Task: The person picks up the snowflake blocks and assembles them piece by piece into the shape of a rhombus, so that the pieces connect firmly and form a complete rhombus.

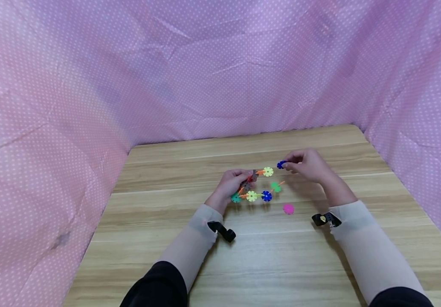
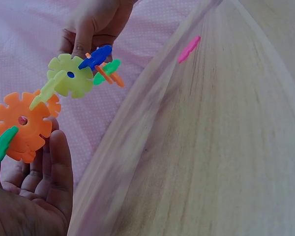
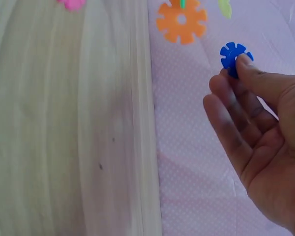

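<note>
My left hand [image 1: 226,186] grips a chain of slotted plastic snowflake discs by its left side. The chain bends round into an open loop above the table. A yellow disc [image 1: 268,172] forms its far end; along the near side run another yellow disc [image 1: 251,196], a dark blue disc [image 1: 266,196] and a green disc [image 1: 276,186]. Large in the left wrist view is an orange disc [image 2: 37,129] by the left fingers. Thumb and fingertips of my right hand [image 1: 309,165] pinch a loose blue snowflake disc [image 3: 228,52], slightly right of the far yellow disc and apart from it.
A single pink disc [image 1: 288,209] lies on the wooden table [image 1: 266,264], in front of the chain. Pink dotted cloth [image 1: 220,76] hangs behind and along both sides of the table. Each wrist wears a black camera strap [image 1: 220,230].
</note>
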Available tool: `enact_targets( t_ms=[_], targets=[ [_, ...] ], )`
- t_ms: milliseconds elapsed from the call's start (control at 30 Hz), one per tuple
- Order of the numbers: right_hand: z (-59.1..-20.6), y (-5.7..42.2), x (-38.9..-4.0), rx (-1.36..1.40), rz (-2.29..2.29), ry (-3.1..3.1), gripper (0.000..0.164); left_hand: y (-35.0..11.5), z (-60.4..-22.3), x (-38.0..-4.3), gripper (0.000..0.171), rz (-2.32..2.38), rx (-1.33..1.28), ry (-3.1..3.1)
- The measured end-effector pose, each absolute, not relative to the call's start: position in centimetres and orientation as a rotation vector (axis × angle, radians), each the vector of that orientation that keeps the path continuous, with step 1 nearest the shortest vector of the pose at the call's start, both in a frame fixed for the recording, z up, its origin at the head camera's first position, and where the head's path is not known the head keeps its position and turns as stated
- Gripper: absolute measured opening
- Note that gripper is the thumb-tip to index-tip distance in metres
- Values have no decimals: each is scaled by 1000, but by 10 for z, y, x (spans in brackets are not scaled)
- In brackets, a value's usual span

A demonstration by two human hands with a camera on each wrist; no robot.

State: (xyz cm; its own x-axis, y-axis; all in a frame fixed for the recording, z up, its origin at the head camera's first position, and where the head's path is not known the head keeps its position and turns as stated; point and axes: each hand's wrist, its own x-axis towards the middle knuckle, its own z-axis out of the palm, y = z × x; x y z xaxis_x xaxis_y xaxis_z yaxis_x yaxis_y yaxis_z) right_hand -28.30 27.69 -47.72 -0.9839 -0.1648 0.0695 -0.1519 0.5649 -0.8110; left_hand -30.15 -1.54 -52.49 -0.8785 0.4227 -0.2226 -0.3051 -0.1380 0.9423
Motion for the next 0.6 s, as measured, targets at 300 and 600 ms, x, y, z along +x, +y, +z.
enact_targets(
  t_ms=[300,600],
  targets=[
    [-477,264,-281,-382,-1552,2691,9,-15,-525,-302,18,2060,129,1679],
    [-479,258,-279,-384,-1584,2657,8,-17,-523,-302,16,2070,117,1688]
  ],
)
